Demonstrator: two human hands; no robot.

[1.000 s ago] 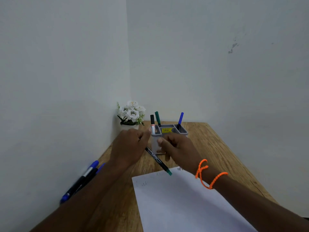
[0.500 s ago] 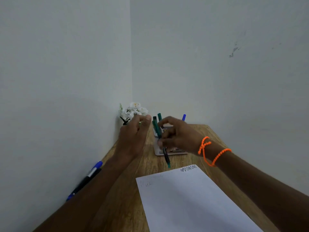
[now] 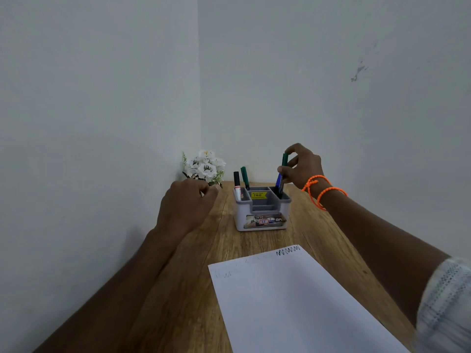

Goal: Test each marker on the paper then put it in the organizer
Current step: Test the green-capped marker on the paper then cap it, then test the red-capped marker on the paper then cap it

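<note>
- Green marker (image 3: 284, 160), half a second ago tilted before the organizer (image 3: 262, 208), now stands over its right compartment, pinched by the right hand (image 3: 303, 166).
- Left hand (image 3: 188, 202), loosely curled and holding nothing, has dropped left of the organizer.
- Paper (image 3: 293, 301) lies nearer on the table (image 3: 193, 289).

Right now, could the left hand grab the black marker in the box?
Probably yes. The left hand hovers beside the organizer, holding nothing, and the black marker stands in the nearest corner with its top sticking out. Nothing lies between them.
</note>
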